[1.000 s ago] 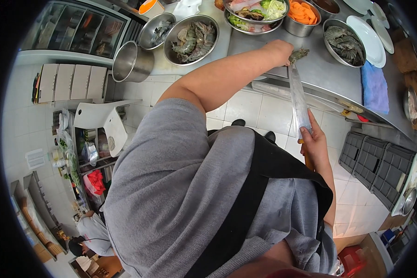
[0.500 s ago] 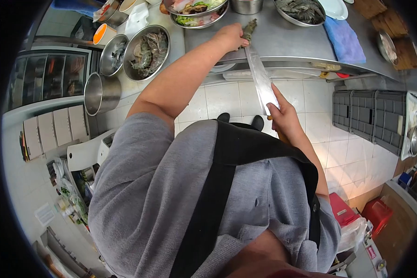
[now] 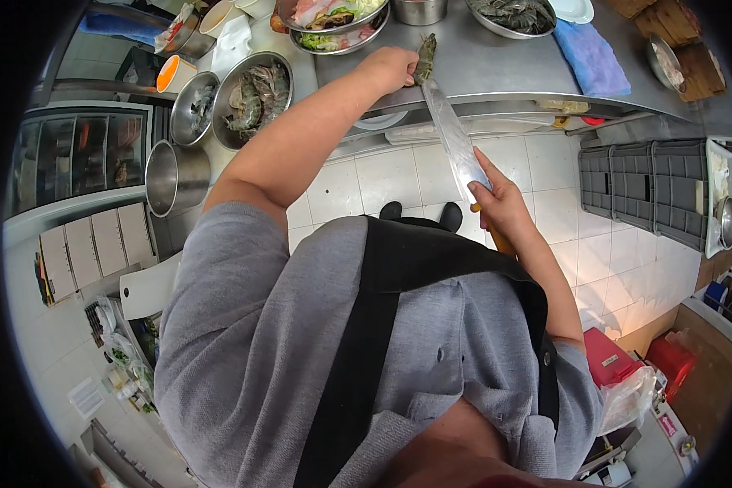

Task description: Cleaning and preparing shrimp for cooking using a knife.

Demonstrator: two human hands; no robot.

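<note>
A grey-green prawn (image 3: pixel 425 58) lies on the steel counter near its front edge. Beside its near end, my left hand (image 3: pixel 392 68) is closed, fingertips against the prawn's left side; what lies inside the curled fingers is hidden. My right hand (image 3: pixel 500 197) grips the yellow handle of a long, broad-bladed knife (image 3: pixel 451 134). The blade slants forward and left, and its tip meets the prawn's near end. To the left stand a steel bowl of large prawns (image 3: pixel 260 99) and a smaller steel bowl with grey pieces (image 3: pixel 195 110).
A bowl of dark prawns (image 3: pixel 514 16) and a blue cloth (image 3: pixel 591 58) lie at the back right. Stacked bowls of mixed food (image 3: pixel 339 39) stand behind my left hand. An empty steel pot (image 3: pixel 176 179) is at left, grey crates (image 3: pixel 651 191) at right.
My left fingers have drawn back from over the prawn's near end to its left side. The prawn stands slightly straighter in view. The knife stays at its end; the whole view has shifted slightly.
</note>
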